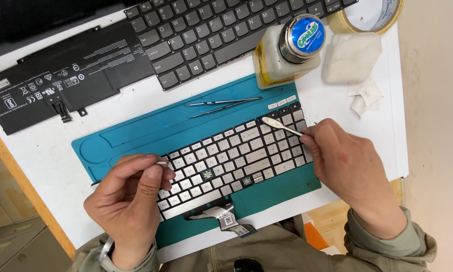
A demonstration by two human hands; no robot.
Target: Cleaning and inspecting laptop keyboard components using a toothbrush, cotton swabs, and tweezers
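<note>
On the blue mat [136, 132] lies the silver keyboard [236, 153], with two keys missing near its lower middle. Your right hand [345, 163] is closed around a slim white spudger [281, 127] whose tip rests over the keyboard's upper right keys. Your left hand [131, 194] pinches a small silver keycap [161, 163] at the keyboard's left end. Tweezers [221, 105] lie on the mat above; a glass bottle [287, 48] stands on the white surface [45, 151].

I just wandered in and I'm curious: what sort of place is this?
Probably an electronics repair bench. A loose silver keyboard lies on a blue work mat, a removed laptop battery sits beside it, and the right hand holds a thin pry tool.
</note>
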